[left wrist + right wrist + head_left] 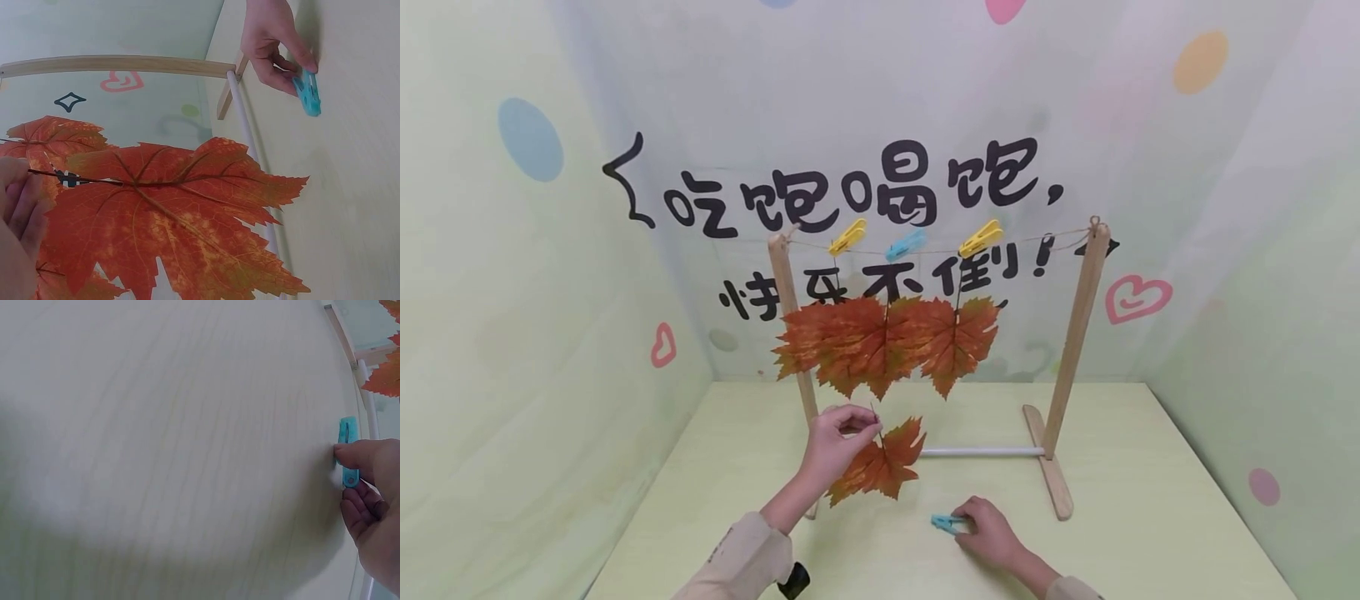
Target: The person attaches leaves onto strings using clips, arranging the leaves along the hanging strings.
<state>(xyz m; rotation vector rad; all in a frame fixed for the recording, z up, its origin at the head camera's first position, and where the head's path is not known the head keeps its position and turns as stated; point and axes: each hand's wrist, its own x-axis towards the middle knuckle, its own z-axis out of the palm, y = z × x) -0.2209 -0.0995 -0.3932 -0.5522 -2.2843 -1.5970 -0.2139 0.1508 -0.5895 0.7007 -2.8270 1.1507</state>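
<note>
My left hand (841,442) pinches the thin dark stem of an orange-red maple leaf (887,467), which hangs in front of the rack's lower left side. In the left wrist view that leaf (181,206) spreads large beyond the fingers. Low over the table, to the right, my right hand (992,533) holds a blue clothespin (947,523) between thumb and fingers. The right wrist view shows the same clothespin (349,434) at the fingertips. Above, several similar leaves (880,333) hang from a string by a blue clothespin (906,244) and two yellow clothespins (981,239).
A wooden rack has a left post (784,275), a right post (1077,342) and a foot (1051,475). A white rod (985,452) joins the posts low down. The pale table (1120,467) meets printed cloth walls. A black object (793,581) shows beside the left sleeve.
</note>
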